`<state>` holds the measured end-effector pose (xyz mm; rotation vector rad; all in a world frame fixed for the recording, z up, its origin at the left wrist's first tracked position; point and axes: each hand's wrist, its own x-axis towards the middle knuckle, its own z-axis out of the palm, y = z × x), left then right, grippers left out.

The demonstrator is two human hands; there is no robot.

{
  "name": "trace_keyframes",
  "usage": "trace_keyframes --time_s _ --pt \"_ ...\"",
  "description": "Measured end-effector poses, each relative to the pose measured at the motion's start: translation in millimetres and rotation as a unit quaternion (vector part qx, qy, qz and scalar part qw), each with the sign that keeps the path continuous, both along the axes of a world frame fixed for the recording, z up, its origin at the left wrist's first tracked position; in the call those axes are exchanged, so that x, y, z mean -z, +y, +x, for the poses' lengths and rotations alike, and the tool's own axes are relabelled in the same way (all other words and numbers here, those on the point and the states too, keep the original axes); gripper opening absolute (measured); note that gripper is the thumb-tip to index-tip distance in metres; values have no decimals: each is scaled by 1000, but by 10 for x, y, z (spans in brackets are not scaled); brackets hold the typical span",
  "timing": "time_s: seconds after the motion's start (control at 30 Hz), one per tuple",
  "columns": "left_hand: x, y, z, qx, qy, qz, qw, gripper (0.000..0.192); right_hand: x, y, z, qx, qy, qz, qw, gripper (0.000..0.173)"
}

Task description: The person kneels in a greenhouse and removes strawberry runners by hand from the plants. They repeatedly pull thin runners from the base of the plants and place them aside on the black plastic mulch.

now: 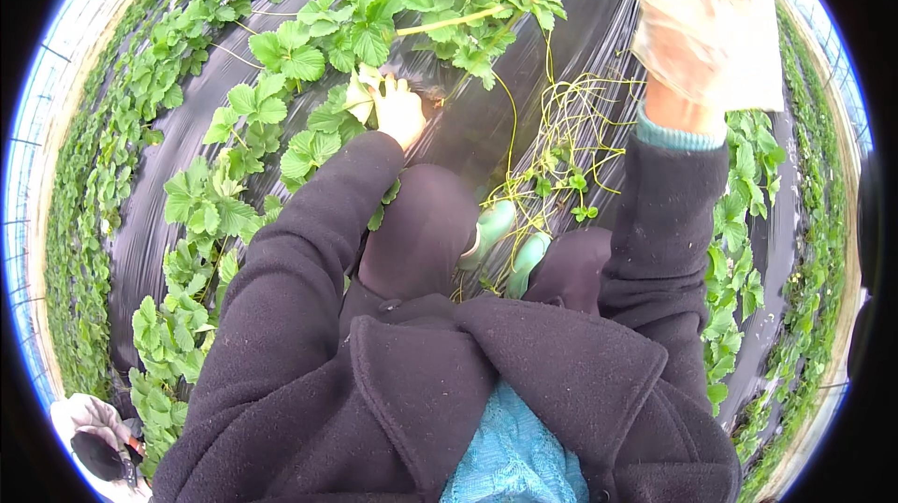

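In the head view, my left hand (pixel 400 108) is low among strawberry plants (pixel 372 19), at the edge of the black plastic mulch. Its fingers are against a pale, folded strawberry leaf (pixel 361 94); whether they grip it is unclear. At the upper right my right hand (pixel 691 19) is raised, blurred and covered by a thin clear plastic glove. Its fingertips run into the bright top edge, so what it holds, if anything, is hidden. A whitish sheet-like patch (pixel 761 61) shows beside that hand. Between the hands lies a tangle of thin yellow-green runners (pixel 575 117) with small leaves.
Rows of strawberry plants run along both sides, with black plastic mulch (pixel 151 236) between them. My green shoes (pixel 527 261) stand at the runners' near end. Another person (pixel 98 443) in pale clothing and a dark hat is at the lower left, beside a plant row.
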<state>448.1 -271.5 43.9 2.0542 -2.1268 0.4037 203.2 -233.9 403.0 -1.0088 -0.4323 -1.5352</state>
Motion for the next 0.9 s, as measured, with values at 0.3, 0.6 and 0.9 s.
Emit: trace_keyframes --time_s 0.3,0.6,0.9 --pt "199 -34 89 60 78 -90 991 33 70 137 1259 4 247 -126 961 16" --pt "36 -18 120 24 22 83 996 59 -201 375 311 520 400 -181 733 19" --pt "15 -74 121 24 9 46 999 42 501 -3 -1318 856 499 -79 105 20"
